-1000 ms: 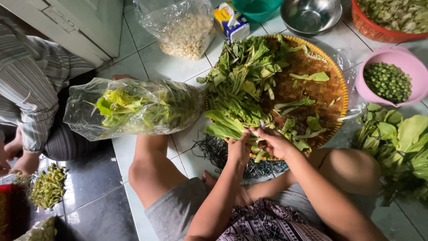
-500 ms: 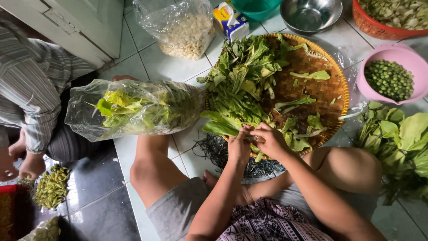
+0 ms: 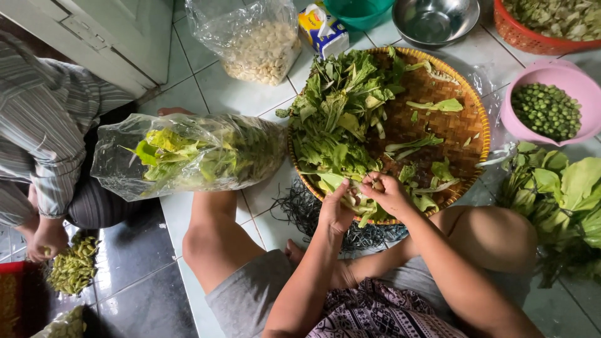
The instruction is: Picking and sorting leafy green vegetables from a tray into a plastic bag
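Left hand (image 3: 336, 209) and right hand (image 3: 389, 193) half-bury their fingertips in leafy greens (image 3: 338, 119).

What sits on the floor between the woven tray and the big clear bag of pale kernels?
Head view: bare white floor tiles lie between the tray and the kernel bag; nothing else.

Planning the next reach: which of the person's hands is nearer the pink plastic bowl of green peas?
Right. The right hand works leaves at the woven tray's near edge, toward the pink plastic bowl; the left hand sits farther away.
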